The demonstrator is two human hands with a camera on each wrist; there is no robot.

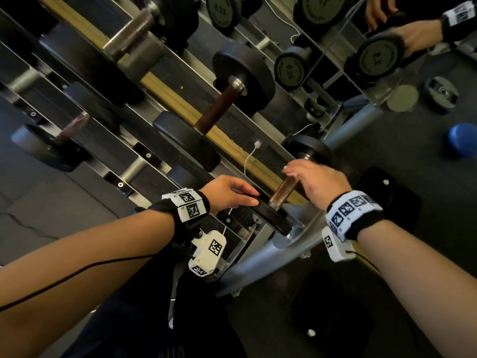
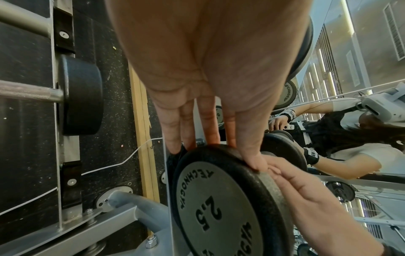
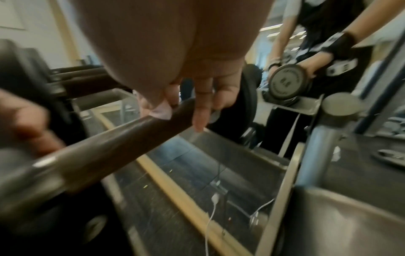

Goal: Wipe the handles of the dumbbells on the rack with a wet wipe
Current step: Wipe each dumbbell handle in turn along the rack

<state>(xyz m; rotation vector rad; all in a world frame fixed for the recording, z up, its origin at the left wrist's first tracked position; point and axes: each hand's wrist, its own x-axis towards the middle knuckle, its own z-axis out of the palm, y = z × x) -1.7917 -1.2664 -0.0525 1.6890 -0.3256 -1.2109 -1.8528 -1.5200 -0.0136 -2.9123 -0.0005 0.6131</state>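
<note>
The nearest dumbbell lies at the rack's end, its brown handle (image 1: 282, 191) (image 3: 131, 135) sitting between two black plates. My left hand (image 1: 232, 195) (image 2: 208, 86) grips the top rim of the near plate (image 1: 271, 215), marked 2.5 (image 2: 219, 207), with the fingertips hidden behind it. My right hand (image 1: 309, 182) (image 3: 197, 86) curls over the far end of the handle. It pinches a small pale wet wipe (image 3: 161, 111) against the bar. In the head view the hand hides the wipe.
More dumbbells (image 1: 244, 73) lie up the slanted steel rack (image 1: 258, 264). A mirror (image 1: 387, 34) behind it reflects my hands. A white cable (image 1: 251, 153) lies on the floor under the rack. A blue ball (image 1: 462, 138) and a loose weight plate (image 1: 441, 95) lie on the floor to the right.
</note>
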